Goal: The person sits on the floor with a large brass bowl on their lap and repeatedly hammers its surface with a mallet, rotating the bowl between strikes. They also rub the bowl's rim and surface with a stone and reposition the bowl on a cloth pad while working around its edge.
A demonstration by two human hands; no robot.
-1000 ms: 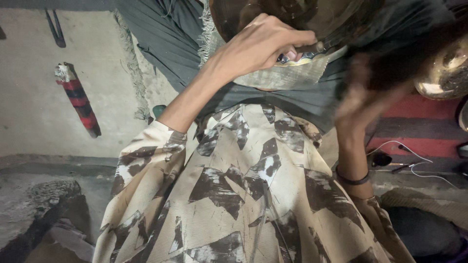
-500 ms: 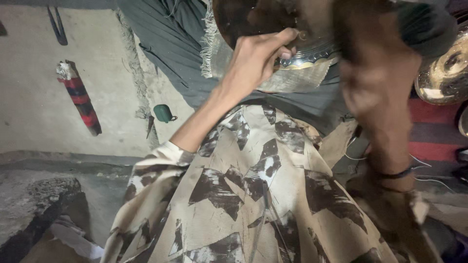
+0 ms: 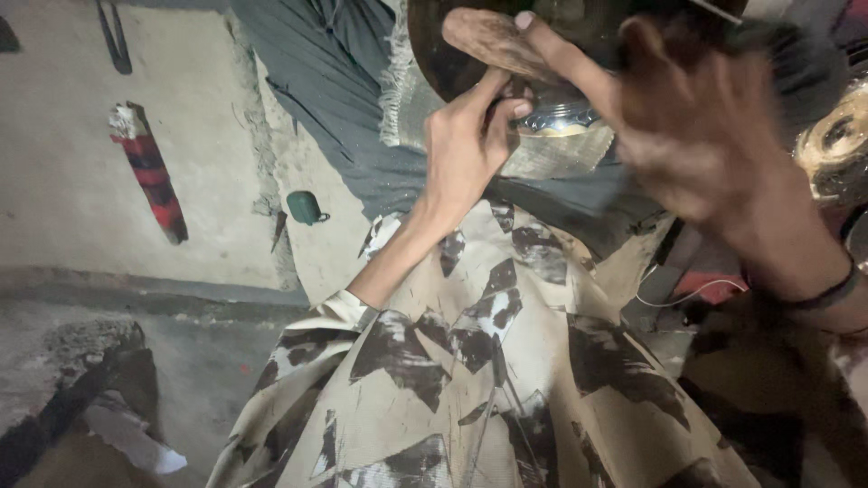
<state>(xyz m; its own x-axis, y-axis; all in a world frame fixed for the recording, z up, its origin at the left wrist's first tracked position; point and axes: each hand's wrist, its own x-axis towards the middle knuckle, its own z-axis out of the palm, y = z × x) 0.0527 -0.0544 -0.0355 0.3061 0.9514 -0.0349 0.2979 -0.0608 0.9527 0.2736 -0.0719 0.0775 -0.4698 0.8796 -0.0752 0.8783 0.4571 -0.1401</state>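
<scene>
Bare concrete floor lies to one side, with a red-and-black striped stick and a small green object on it. Up top, the left hand pinches a shiny metal piece against a dark round dish; the right hand hovers beside it, blurred, fingers spread.

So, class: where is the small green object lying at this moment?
In the head view, the small green object lies on the pale floor, left of the person's left forearm and right of the red-and-black striped piece.
</scene>
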